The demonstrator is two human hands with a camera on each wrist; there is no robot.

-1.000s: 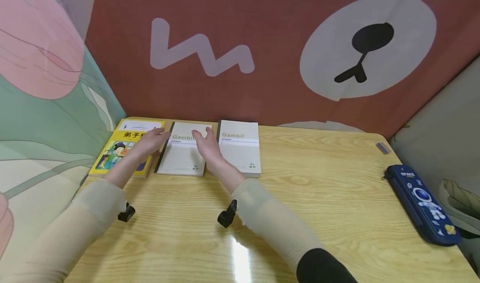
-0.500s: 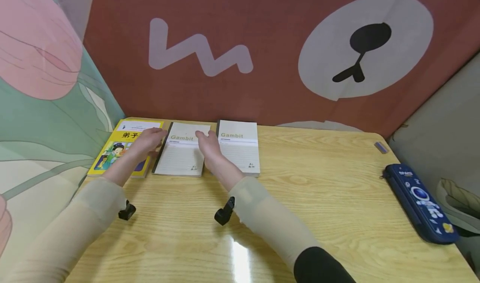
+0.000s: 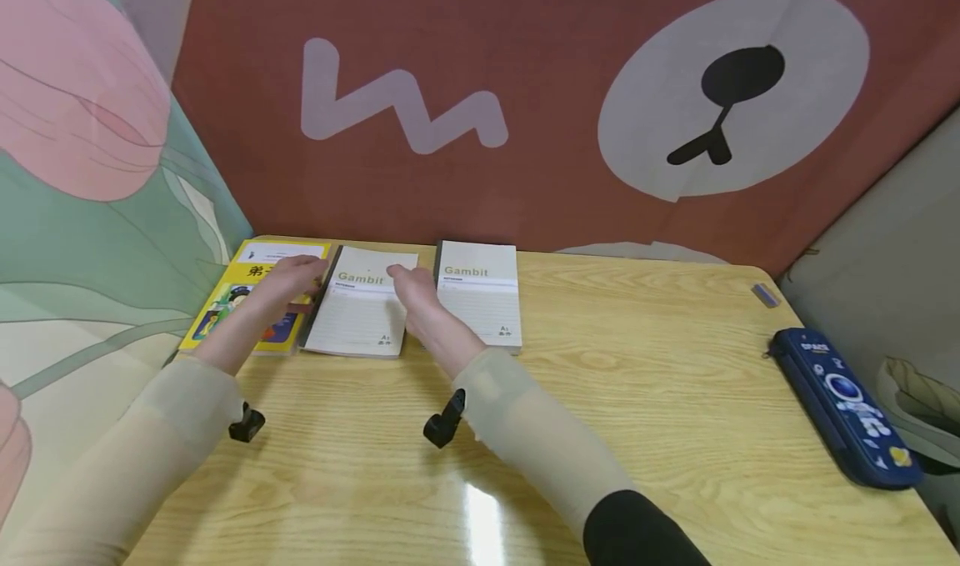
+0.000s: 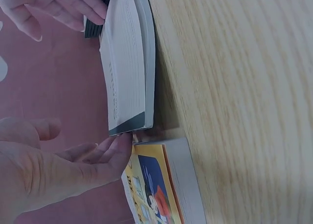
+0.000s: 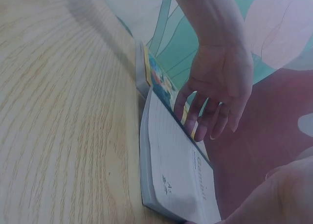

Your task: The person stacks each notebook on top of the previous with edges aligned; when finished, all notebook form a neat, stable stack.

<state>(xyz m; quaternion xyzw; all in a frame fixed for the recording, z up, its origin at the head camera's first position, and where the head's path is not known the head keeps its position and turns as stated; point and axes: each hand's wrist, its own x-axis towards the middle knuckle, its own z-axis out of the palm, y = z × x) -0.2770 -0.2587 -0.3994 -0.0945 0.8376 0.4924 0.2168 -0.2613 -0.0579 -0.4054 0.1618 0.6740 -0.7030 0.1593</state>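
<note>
A white lined-cover "Gambit" notebook [image 3: 360, 308] with a dark spine lies at the back of the table, between the two hands. Layers show along its edge; whether it is a stack I cannot tell. My left hand [image 3: 288, 287] has its fingers [image 4: 117, 153] extended against the spine side, over the yellow picture book [image 3: 247, 299]. On the opposite side, my right hand [image 3: 423, 299] stays at the notebook's right edge, thumb up; its other fingers are mostly hidden in the head view. A second Gambit notebook [image 3: 480, 299] lies just right of that hand.
A dark blue pencil case [image 3: 843, 408] lies at the table's right edge, with a small eraser-like block [image 3: 766, 295] behind it. A red-brown printed backdrop [image 3: 555, 191] rises behind the table [image 3: 637, 383].
The middle Gambit notebook has shifted slightly left and nearer, and its gap to the right-hand notebook is wider. Both hands moved slightly left with it.
</note>
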